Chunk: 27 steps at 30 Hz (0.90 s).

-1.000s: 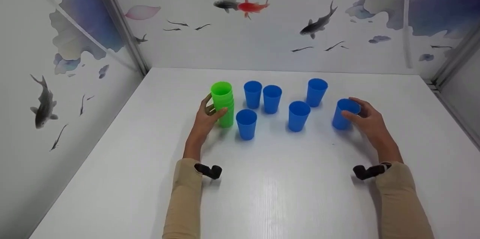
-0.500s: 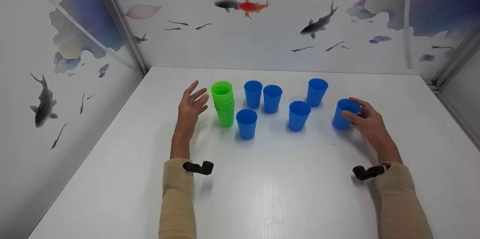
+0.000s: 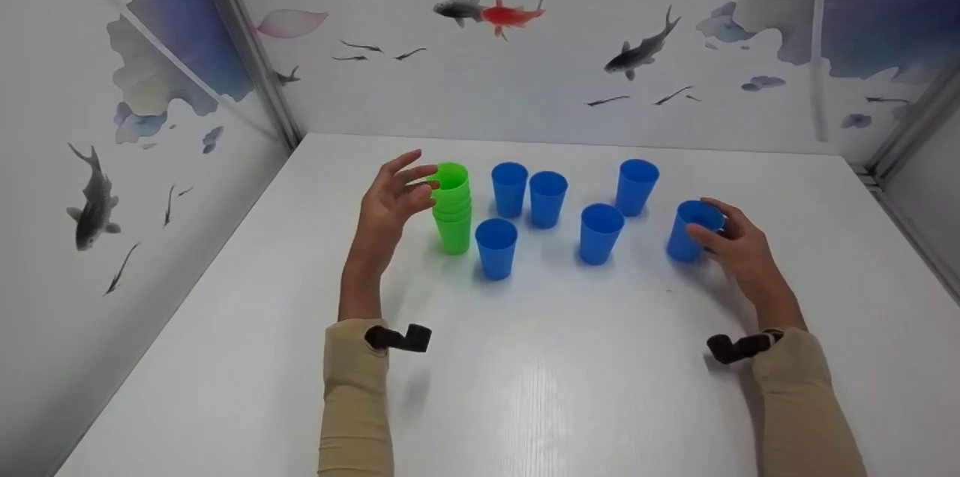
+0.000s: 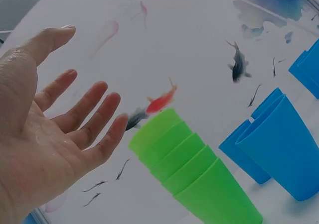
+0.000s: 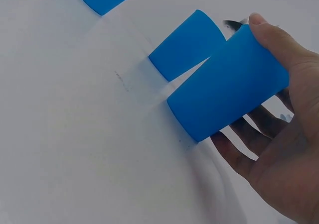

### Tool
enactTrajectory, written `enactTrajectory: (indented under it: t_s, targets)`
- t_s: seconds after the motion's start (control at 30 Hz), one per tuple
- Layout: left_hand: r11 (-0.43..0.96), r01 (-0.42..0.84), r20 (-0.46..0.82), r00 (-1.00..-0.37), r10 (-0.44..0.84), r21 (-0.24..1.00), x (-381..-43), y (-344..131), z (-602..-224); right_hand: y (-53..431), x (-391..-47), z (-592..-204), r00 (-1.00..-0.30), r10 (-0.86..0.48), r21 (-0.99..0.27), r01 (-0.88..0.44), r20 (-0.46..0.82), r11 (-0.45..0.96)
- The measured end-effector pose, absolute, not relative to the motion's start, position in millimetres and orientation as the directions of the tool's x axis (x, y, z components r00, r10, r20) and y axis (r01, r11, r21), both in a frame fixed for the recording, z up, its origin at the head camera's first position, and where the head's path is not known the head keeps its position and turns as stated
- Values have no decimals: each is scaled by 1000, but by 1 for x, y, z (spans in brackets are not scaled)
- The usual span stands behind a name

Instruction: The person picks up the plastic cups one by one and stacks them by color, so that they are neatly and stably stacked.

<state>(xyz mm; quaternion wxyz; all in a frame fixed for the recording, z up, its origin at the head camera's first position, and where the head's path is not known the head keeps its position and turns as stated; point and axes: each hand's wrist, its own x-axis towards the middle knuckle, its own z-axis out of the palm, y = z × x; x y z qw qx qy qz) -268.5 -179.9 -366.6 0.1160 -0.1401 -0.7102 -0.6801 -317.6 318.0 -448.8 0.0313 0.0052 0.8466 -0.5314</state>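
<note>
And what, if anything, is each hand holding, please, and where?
The right hand holds the rightmost blue cup by its side, thumb near the rim; the left hand holds nothing.

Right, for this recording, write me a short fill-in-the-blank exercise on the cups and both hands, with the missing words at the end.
1. The cup in the right hand is coloured ____.
2. The nested cups form a single stack and are coloured ____.
3. The left hand, its fingers near the top of that stack, is holding ____.
4. In the head view, counting the one in the right hand, ____ cups are outside the stack.

Missing words: blue; green; nothing; six.
</note>
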Motion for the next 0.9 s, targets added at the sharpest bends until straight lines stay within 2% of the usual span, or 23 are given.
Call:
enactTrajectory:
  t_s: [0.1, 0.33, 0.9]
  targets:
    - [48, 345, 339, -935, 103, 937, -271, -170, -370, 319, -317, -449, -998, -24, -899, 42, -59, 437]
    - [171, 314, 274, -936, 222, 934, -280, -148, -382, 317, -317, -448, -997, -17, -902, 57, -71, 429]
    - [242, 239, 168, -945, 279, 940, -286, -133, -401, 316, -318, -447, -995, -16, -893, 78, -95, 444]
